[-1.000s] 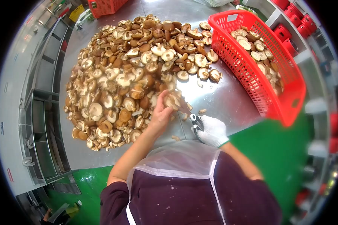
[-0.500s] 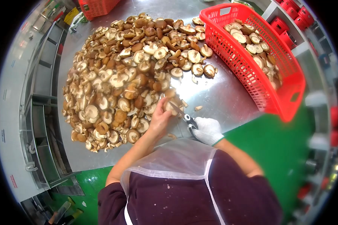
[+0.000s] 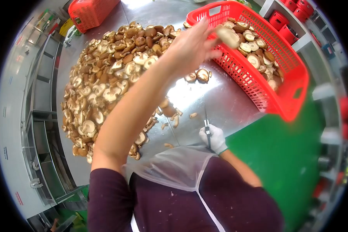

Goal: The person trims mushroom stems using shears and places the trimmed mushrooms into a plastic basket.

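My bare left hand (image 3: 195, 46) is raised over the near-left rim of the red basket (image 3: 241, 73), its fingers apart and smeared by motion. A blurred pale mushroom (image 3: 228, 37) is just beyond the fingertips, above the mushrooms (image 3: 254, 60) inside the basket. Low over the metal table, my white-gloved right hand (image 3: 214, 138) is wrapped round the scissors (image 3: 207, 128), whose blades point away from me. To the left spreads a large pile of brown mushrooms (image 3: 104, 83), partly hidden by my left forearm. Cut stems (image 3: 193, 115) lie near the scissors.
Another red basket (image 3: 91, 13) stands at the table's far left. Red containers (image 3: 288, 34) sit on a white shelf at the upper right. Metal racks (image 3: 46, 100) line the left side, and green floor (image 3: 274, 154) shows at the right.
My left hand has moved from beside the scissors up and right to the basket, and the mushroom it held has left its fingers. The scissors now point more directly away from me.
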